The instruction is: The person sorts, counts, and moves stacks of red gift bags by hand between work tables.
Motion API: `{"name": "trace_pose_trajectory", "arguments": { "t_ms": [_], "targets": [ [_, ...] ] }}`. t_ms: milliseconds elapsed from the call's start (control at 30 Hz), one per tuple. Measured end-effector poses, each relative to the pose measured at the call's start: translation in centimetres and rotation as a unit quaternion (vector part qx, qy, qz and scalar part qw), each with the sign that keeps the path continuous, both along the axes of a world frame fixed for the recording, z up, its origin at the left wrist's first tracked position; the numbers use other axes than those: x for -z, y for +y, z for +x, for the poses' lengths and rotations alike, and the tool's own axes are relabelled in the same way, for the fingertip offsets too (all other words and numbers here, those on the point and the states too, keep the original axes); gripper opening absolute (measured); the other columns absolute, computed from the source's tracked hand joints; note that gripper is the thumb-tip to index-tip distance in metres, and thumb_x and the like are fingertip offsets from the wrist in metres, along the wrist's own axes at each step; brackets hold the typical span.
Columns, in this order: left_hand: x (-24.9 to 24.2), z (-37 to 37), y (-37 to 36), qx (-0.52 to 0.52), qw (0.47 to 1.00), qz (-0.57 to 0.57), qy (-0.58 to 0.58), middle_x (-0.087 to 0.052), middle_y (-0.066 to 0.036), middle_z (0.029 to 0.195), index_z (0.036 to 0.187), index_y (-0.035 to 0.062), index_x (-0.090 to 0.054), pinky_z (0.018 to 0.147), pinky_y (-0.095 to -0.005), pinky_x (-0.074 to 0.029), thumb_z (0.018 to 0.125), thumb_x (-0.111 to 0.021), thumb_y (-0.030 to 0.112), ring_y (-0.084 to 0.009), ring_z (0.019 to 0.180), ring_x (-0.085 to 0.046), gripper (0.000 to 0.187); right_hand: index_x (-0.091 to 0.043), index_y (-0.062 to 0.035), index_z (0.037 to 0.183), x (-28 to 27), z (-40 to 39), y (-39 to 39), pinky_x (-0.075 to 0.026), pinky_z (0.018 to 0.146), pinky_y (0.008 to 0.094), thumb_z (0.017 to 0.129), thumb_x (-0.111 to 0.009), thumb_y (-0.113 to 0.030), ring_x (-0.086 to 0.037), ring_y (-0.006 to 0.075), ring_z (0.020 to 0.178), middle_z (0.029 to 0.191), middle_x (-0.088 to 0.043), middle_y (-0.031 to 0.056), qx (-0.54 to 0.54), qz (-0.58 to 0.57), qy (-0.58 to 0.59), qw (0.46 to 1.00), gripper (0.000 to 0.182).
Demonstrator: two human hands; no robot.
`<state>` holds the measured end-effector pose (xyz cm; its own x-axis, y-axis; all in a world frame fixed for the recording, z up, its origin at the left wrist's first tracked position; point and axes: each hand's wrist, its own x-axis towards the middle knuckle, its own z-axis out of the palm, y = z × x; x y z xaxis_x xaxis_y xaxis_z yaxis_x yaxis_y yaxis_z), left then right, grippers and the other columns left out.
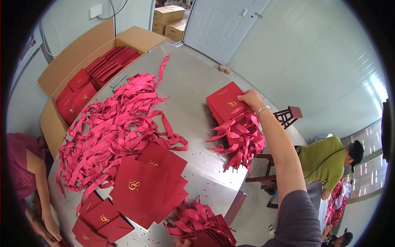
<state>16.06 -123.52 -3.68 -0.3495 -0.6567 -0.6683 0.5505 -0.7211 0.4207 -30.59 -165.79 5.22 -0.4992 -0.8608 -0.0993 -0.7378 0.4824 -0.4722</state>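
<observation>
My right hand (250, 99) reaches across the metal table and grips the upper corner of a stack of red paper gift bags (226, 101) with gold print. Pink ribbon handles (242, 140) spill from that stack toward the table edge. At the bottom of the view, my left hand (184, 243) is mostly cut off; part of it shows against a second bunch of red gift bags (210, 236), held on edge with ribbons on top. Left of it lie large flat red bags (142, 189) with a gold logo, and smaller red bags (103, 218).
A big heap of loose pink ribbons (119, 127) covers the left of the metal table (185, 82). Behind it stands an open carton (78, 49) of red bags. A co-worker's arm (39, 185) is at left; another person in green (325, 158) sits at right, near stools (288, 116).
</observation>
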Motion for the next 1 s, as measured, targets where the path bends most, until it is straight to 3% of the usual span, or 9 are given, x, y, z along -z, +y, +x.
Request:
{"name": "trace_pose_trajectory", "arguments": {
  "t_ms": [133,233,333,467,700,767,900,967,1000],
  "targets": [
    [0.4,-0.4,0.8,0.005,1.000,0.003,0.007,-0.046,-0.009,0.128,0.143,0.0114,-0.021,0.097,-0.0417,-0.044,0.087,-0.063,0.025,-0.0246,0.112,-0.050,0.071,-0.067,0.0046,0.095,-0.4,0.1,0.5,-0.052,0.073,0.0325,0.070,-0.073,-0.023,-0.066,0.0225,0.077,0.085,-0.068,0.0179,0.039,-0.041,-0.185,0.981,0.038],
    [0.8,-0.5,1.8,0.005,0.999,0.017,0.028,-0.047,-0.009,0.128,0.143,0.0114,-0.022,0.097,-0.0418,-0.044,0.087,-0.063,0.026,-0.0247,0.112,-0.050,0.071,-0.067,-0.0016,0.099,0.1,-0.3,0.7,-0.050,0.083,0.0384,0.066,-0.073,-0.033,-0.065,0.0291,0.091,0.094,-0.068,0.0162,-0.023,-0.031,0.072,0.997,0.046],
    [-2.2,-1.1,0.0,-0.012,0.999,-0.047,-0.009,-0.049,-0.010,0.127,0.139,0.0107,-0.029,0.097,-0.0428,-0.044,0.089,-0.061,0.027,-0.0264,0.114,-0.050,0.062,-0.067,0.0001,0.099,-0.2,0.7,1.2,-0.050,0.082,0.0382,0.067,-0.072,-0.034,-0.065,0.0308,0.091,0.095,-0.068,0.0184,-0.022,0.001,0.087,0.996,0.047],
    [-1.0,-0.6,0.6,0.015,0.999,-0.043,-0.027,-0.051,-0.011,0.124,0.138,0.0108,-0.031,0.096,-0.0436,-0.044,0.090,-0.059,0.027,-0.0269,0.112,-0.052,0.058,-0.066,0.0028,0.099,-1.4,2.3,1.3,-0.050,0.083,0.0388,0.068,-0.072,-0.036,-0.064,0.0331,0.094,0.101,-0.066,0.0210,-0.053,0.064,0.020,0.996,0.050],
    [1.7,-0.4,2.3,0.025,0.998,0.014,-0.058,-0.048,-0.012,0.129,0.139,0.0106,-0.030,0.096,-0.0426,-0.045,0.090,-0.059,0.026,-0.0269,0.113,-0.050,0.059,-0.066,0.0065,0.098,1.4,2.2,0.1,-0.049,0.087,0.0394,0.067,-0.074,-0.037,-0.063,0.0367,0.096,0.102,-0.064,0.0254,-0.048,0.132,0.117,0.983,0.054],
    [1.4,-0.5,2.1,0.021,0.997,0.014,-0.071,-0.048,-0.012,0.129,0.138,0.0101,-0.030,0.096,-0.0423,-0.045,0.090,-0.059,0.027,-0.0268,0.113,-0.051,0.059,-0.067,0.0066,0.089,1.7,1.6,-0.2,-0.053,0.071,0.0389,0.067,-0.074,-0.023,-0.067,0.0273,0.081,0.087,-0.069,0.0180,-0.029,0.057,0.045,0.997,0.037],
    [-0.2,-0.3,0.6,0.031,0.999,-0.028,-0.032,-0.047,-0.012,0.130,0.139,0.0085,-0.029,0.097,-0.0418,-0.043,0.089,-0.060,0.028,-0.0266,0.115,-0.049,0.062,-0.064,0.0057,0.099,-2.2,3.4,1.3,-0.054,0.073,0.0374,0.076,-0.069,-0.011,-0.067,0.0236,0.081,0.088,-0.069,0.0127,-0.004,0.016,-0.150,0.989,0.029],
    [-1.1,-0.3,0.4,0.033,0.999,-0.018,-0.020,-0.047,-0.012,0.130,0.139,0.0079,-0.028,0.098,-0.0415,-0.043,0.089,-0.060,0.028,-0.0263,0.116,-0.048,0.063,-0.057,0.0044,0.114,-4.5,4.1,2.2,-0.054,0.081,0.0374,0.086,-0.060,-0.008,-0.065,0.0238,0.090,0.102,-0.066,0.0121,0.004,-0.008,-0.422,0.906,0.031],
    [-1.6,-0.3,0.1,0.030,0.998,-0.026,-0.041,-0.046,-0.012,0.130,0.139,0.0075,-0.029,0.099,-0.0420,-0.041,0.088,-0.060,0.027,-0.0262,0.116,-0.048,0.062,-0.057,0.0044,0.114,-5.7,4.5,2.8,-0.054,0.081,0.0374,0.086,-0.060,-0.008,-0.065,0.0238,0.090,0.102,-0.066,0.0121,0.002,-0.012,-0.424,0.905,0.031]
  ]
}}
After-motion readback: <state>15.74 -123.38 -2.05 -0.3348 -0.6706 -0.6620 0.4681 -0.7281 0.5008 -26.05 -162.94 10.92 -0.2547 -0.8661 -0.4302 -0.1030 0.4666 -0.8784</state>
